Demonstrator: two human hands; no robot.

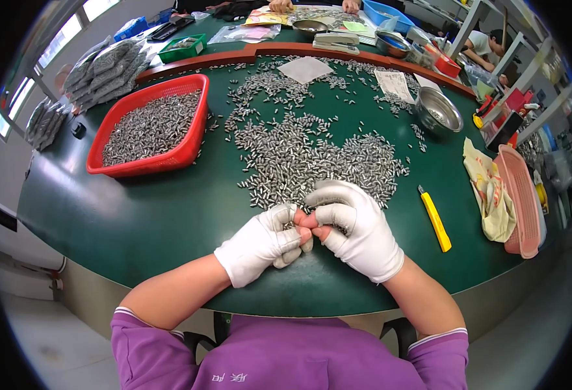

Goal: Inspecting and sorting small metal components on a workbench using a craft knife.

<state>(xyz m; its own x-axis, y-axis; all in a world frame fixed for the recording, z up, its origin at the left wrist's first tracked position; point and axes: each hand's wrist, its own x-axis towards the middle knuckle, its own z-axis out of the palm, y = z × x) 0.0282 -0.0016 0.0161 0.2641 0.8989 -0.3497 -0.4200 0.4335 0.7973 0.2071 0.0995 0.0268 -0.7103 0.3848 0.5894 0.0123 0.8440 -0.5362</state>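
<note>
My left hand and my right hand meet near the table's front edge, in white gloves with bare thumb and finger tips. Their fingertips pinch together and touch. Small grey metal bits show between the curled fingers of both hands; how many is hidden. Just beyond lies a wide, loose heap of small silver metal cylinders, reaching toward the back of the table. The back of my right hand's fingers overlaps the heap's near edge.
A red plastic basket full of the same cylinders stands left. A yellow utility knife lies right, near a pink basket and a cream cloth bag. Behind are a steel bowl, paper sheets and a raised wooden edge.
</note>
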